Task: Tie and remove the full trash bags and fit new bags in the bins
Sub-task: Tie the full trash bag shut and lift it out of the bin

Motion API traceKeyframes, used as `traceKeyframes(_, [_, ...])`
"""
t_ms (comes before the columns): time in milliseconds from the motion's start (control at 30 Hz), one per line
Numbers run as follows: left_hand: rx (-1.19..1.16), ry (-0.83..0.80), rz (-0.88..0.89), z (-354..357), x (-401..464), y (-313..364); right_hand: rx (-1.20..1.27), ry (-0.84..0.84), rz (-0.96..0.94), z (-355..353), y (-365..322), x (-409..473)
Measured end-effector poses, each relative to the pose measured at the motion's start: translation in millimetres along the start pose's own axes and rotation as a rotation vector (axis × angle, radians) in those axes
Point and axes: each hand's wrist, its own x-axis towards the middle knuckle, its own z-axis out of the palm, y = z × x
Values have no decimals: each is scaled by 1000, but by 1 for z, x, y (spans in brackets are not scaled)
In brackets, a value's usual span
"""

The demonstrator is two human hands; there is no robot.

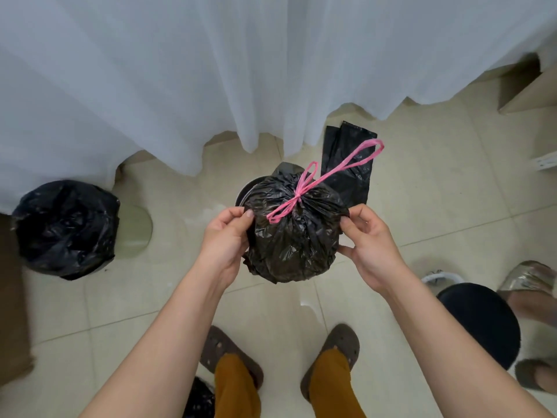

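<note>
Above a tiled floor, beside a white curtain [180, 70], a person holds a tied black trash bag [294, 236] by its two sides, the pink drawstring [301, 196] knotted in a bow on top. Left hand [224, 236] pinches a fold of plastic on the bag's left shoulder between thumb and fingertips; right hand [369, 247] pinches the opposite edge the same way, its remaining fingers loosely curled. Bag hangs between the two hands, just over the metal bin [245, 191] whose rim shows behind it, and whether it has fully cleared that rim cannot be told. Lifting well here probably means shifting the grip to the drawstring loops or under the bag's bulk, since thin plastic pinched at the sides may tear under load, and raising it straight up so it does not snag the bin. Folded new bag [346, 164] lies on the floor behind the bin; a second bin with a black liner [64, 229] stands well to the left
</note>
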Motion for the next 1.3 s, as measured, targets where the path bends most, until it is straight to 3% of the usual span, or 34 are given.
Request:
traceKeyframes(467, [-159,141,98,-139,-97,60,-234,-196,-25,132,-56,-75])
traceKeyframes(800, [-295,307,184,-313,-143,123,-268,-362,-19,316,-53,-115])
traceKeyframes(1300, [-584,630,361,-540,-229,184,-435,-772,-50,593,-46,-184])
